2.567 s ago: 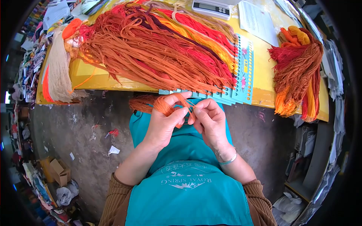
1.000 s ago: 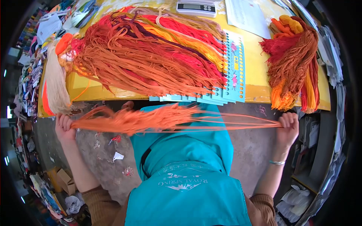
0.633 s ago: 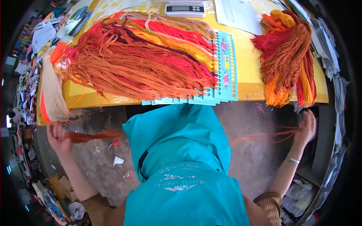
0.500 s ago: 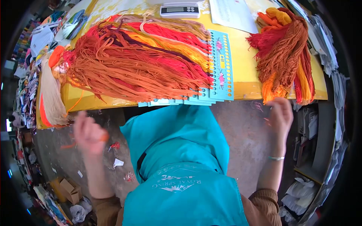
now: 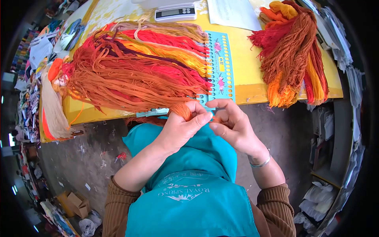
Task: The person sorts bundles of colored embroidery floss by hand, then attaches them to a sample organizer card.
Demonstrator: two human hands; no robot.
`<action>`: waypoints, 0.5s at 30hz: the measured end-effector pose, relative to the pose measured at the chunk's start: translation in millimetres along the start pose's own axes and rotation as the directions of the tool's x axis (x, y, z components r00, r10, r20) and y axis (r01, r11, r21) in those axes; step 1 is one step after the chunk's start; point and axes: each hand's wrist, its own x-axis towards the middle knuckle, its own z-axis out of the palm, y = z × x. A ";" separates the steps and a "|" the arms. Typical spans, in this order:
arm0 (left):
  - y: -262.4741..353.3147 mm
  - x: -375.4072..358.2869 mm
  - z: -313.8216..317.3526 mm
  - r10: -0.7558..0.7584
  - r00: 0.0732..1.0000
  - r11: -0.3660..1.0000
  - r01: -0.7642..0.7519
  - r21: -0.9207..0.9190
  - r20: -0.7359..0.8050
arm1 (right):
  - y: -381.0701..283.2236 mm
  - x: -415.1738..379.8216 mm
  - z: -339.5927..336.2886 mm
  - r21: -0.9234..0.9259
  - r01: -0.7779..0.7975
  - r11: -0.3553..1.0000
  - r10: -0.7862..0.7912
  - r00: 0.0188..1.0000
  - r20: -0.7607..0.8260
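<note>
My left hand (image 5: pixel 175 132) is closed around a rust-orange skein of thread (image 5: pixel 180 111), in front of the table's near edge. Close beside it, my right hand (image 5: pixel 239 132) pinches at a bit of the same orange thread between the two hands. Just beyond them lies a turquoise punched thread card (image 5: pixel 220 67) with flower prints. Long hanks of brown, red, yellow and purple thread (image 5: pixel 130 71) fan out leftward from its holes. The edges of more cards (image 5: pixel 148 113) show under the threads, partly hidden by my left hand.
Another heap of brown, red and orange thread (image 5: pixel 290 55) hangs over the table's (image 5: pixel 252 90) right edge. A digital scale (image 5: pixel 175 12) and a printed sheet (image 5: pixel 233 14) are at the back. Beige thread (image 5: pixel 55 102) droops at the left corner. Scraps and a cardboard box (image 5: pixel 78 204) are on the floor.
Both hands, which were wide apart at either side, have come together in front of the cards. The orange thread in my left hand now shows as a skein. The view has shifted slightly.
</note>
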 end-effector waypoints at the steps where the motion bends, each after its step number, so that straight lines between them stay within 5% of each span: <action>1: -3.9 3.0 1.2 0.038 0.998 0.999 -0.038 0.017 -0.044 | -1.2 1.2 -0.7 -0.123 0.012 0.992 -0.021 0.997 -0.071; 2: -6.1 5.0 2.0 0.078 0.993 0.997 -0.075 0.037 -0.088 | 3.9 3.7 -1.4 -0.119 0.012 0.993 -0.021 0.997 -0.071; 4: -6.2 9.0 2.8 0.041 0.988 0.999 -0.035 0.041 -0.147 | 18.5 11.3 -3.0 -0.492 0.186 0.851 -0.327 0.919 -0.219; 5: -5.9 11.3 2.8 0.009 0.979 0.999 -0.001 0.039 -0.203 | 13.2 17.0 -4.9 -0.544 0.166 0.823 -0.345 0.906 -0.246; 8: -0.8 13.2 -5.3 -0.069 0.973 0.995 0.083 0.054 -0.222 | 37.5 34.1 -22.1 -0.268 0.056 0.962 -0.158 0.913 -0.377; 15: -6.1 26.1 -1.7 -0.199 0.956 0.979 0.206 0.011 -0.217 | 45.9 43.8 -36.4 -0.404 -0.041 0.914 -0.102 0.940 -0.326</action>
